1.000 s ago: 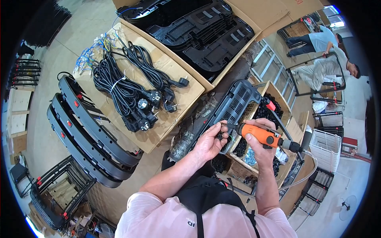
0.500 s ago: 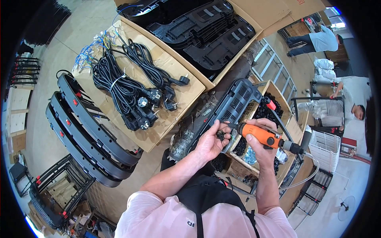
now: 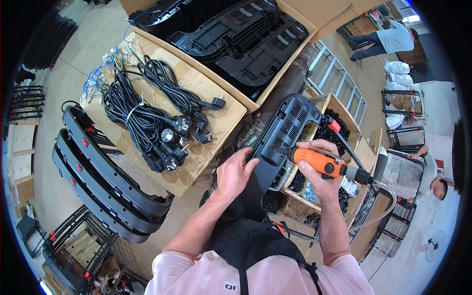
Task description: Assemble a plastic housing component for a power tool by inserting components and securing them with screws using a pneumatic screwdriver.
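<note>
In my right hand (image 3: 322,179) is an orange air screwdriver (image 3: 314,160), my fingers wrapped round its body. A clear hose (image 3: 392,199) runs from its rear end. The tool's dark tip points left, at the black vented plastic housing (image 3: 289,120) in front of me; whether it touches a screw is too small to tell. My left hand (image 3: 235,173) is at the left edge of the housing's lower part, fingers apart and holding nothing visible. The housing slants from the upper right down toward my body.
To the left, a carton (image 3: 184,169) bears bundled black power cables (image 3: 129,109). Behind it, an open box (image 3: 255,104) holds black plastic panels. Curved black covers (image 3: 105,184) stand farther left. A wooden parts bin (image 3: 351,206) is at right, with two people (image 3: 393,38) (image 3: 428,169) beyond.
My left hand has drawn back left from the screwdriver's tip, and its fingers have parted. The housing now shows more of its face. The screwdriver has shifted slightly left and down.
</note>
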A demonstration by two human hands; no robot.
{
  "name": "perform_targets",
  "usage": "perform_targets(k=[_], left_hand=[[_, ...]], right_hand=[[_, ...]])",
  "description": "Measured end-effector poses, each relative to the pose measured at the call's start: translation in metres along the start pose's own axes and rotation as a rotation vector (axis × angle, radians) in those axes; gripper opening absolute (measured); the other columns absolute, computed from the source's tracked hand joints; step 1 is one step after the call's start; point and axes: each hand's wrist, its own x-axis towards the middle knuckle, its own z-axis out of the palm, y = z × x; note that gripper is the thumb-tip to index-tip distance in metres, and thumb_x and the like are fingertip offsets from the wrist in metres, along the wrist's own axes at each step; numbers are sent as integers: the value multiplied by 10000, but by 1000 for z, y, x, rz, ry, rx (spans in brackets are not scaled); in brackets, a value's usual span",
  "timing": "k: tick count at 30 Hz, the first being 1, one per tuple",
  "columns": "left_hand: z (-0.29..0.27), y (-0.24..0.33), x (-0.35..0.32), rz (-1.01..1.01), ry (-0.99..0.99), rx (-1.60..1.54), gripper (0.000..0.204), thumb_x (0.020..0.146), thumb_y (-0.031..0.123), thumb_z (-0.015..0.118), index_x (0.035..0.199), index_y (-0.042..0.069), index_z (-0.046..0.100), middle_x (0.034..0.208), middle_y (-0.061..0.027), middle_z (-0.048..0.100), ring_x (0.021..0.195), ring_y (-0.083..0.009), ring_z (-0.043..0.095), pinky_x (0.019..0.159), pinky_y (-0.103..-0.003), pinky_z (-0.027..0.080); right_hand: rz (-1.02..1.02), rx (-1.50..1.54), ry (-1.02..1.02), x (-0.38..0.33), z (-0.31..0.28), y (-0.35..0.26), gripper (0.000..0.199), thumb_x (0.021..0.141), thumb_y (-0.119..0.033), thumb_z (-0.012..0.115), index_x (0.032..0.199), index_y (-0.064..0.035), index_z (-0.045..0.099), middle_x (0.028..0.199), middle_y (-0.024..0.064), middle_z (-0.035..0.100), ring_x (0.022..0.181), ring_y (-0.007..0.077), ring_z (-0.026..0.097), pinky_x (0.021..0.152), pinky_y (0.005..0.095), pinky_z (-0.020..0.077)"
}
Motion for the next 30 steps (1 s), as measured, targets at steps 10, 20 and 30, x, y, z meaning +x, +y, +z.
perform_targets(k=[10,20,30], left_hand=[[33,-31,9,289,165,62,354,975,251,721,1262,47,681,1074,-171,746,978,-378,722,813,-464,588],[32,-29,9,354,176,175,329,976,228,716,1243,37,688,950,-141,717,869,-341,717,739,-439,589],[30,-29,7,360,185,155,343,974,218,712,1257,28,676,932,-130,708,868,-328,719,725,-432,591]], right_hand=[[43,-16,-25,10,9,5,491,873,18,789,1297,-29,546,1265,153,690,1167,236,675,1041,398,548],[141,-72,0,26,23,13,478,877,-36,810,1293,-33,574,1215,125,712,1147,201,677,1035,371,544],[155,-126,-43,35,35,18,459,873,-74,824,1275,-31,608,1188,107,731,1125,181,697,1029,343,547]])
